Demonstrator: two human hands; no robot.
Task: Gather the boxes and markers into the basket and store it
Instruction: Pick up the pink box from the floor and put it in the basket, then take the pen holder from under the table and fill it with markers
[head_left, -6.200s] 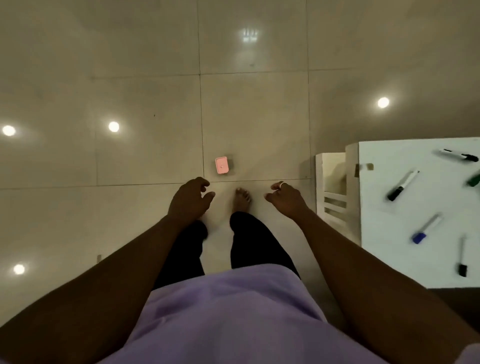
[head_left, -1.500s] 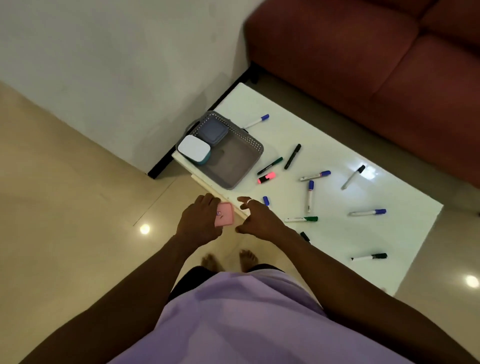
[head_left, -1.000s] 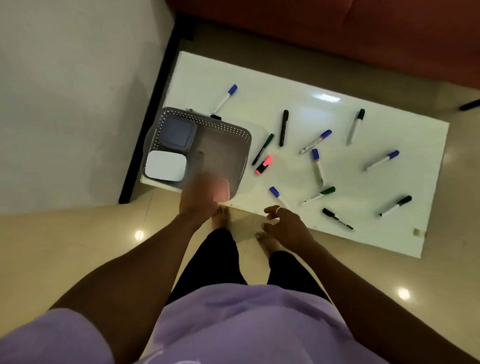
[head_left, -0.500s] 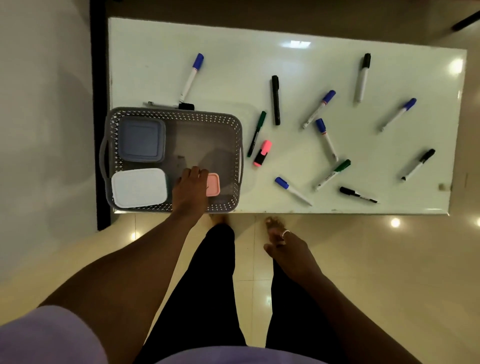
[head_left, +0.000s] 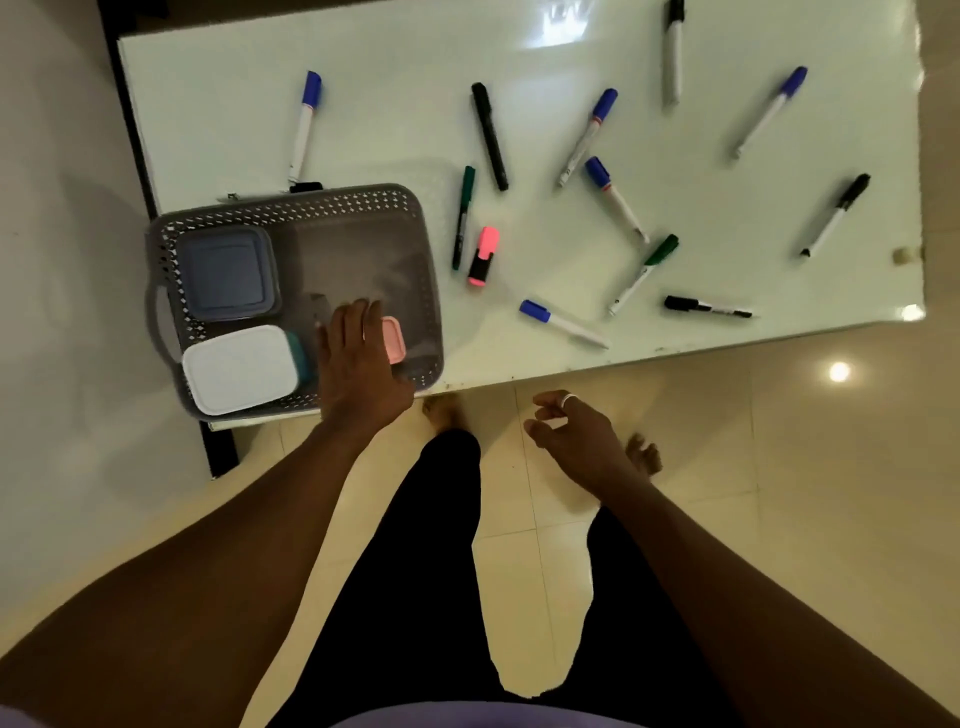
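A grey perforated basket (head_left: 291, 205) sits on the near left corner of the white table (head_left: 395, 104). Inside it lie a grey-blue lidded box (head_left: 226, 273) and a white lidded box (head_left: 239, 366). My left hand (head_left: 358, 369) reaches into the basket and rests over a small pink box (head_left: 395, 338), low against the basket floor. My right hand (head_left: 576, 441) hangs off the table's near edge, fingers loosely curled, holding nothing. Several markers lie scattered on the table, among them a pink highlighter (head_left: 483, 255), a green marker (head_left: 462, 218) and a black marker (head_left: 489, 136).
A pale wall runs along the left, close to the basket. The table's black leg (head_left: 221, 452) stands below the basket corner. My bare feet are on the tiled floor at the table's near edge. A small cap (head_left: 903, 255) lies at the table's right edge.
I picked the pink box up off the floor, walked to the table and lowered it into the basket with my left hand. My right hand has lifted slightly.
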